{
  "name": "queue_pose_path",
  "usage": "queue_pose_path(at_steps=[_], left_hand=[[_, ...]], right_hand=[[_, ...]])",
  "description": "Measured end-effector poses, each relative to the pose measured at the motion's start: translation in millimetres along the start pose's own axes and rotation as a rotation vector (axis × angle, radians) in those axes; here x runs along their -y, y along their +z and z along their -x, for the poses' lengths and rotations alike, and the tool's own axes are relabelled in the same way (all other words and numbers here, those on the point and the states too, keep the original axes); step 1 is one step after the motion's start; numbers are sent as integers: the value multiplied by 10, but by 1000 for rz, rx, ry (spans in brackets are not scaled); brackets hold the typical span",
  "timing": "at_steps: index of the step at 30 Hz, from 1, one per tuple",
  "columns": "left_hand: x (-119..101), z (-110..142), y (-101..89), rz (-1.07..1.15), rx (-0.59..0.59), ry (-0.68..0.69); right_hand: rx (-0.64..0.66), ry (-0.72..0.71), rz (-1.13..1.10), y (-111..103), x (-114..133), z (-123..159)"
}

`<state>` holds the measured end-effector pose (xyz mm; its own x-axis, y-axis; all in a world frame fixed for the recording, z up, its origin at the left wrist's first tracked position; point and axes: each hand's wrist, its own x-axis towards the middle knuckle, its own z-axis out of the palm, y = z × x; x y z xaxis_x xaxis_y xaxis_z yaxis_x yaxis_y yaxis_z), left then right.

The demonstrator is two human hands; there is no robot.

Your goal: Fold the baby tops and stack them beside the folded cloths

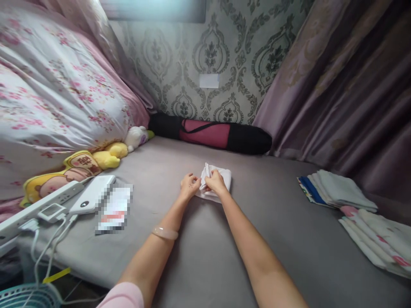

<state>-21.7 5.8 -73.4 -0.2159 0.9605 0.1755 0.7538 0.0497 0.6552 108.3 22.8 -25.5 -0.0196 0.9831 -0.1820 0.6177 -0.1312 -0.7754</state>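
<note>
A small folded white cloth (226,176) lies on the grey sheet in front of me, one layer standing up at its left side. My right hand (215,181) is closed on that raised layer, pinching it between thumb and fingers. At the cloth's left edge is my left hand (189,186), fingers loosely bent and apart, thumb close to the fabric; whether it touches is hard to see. A pale bangle (165,233) circles my left forearm.
Folded cloths (345,190) and a patterned folded stack (382,239) lie at right. At left are a power strip (61,194), a white power bank (93,194), cables and plush toys (105,158). A black-and-red long bag (205,133) rests along the wall.
</note>
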Motion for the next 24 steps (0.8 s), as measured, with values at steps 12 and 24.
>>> queue_pose_path(at_steps=[12,24], left_hand=[[56,15,11,-93,-9,50],[-37,173,-99,-103,81,42]], right_hand=[[56,-29,39,51,83,69],[-104,-336,-11,-432,-185,-96]])
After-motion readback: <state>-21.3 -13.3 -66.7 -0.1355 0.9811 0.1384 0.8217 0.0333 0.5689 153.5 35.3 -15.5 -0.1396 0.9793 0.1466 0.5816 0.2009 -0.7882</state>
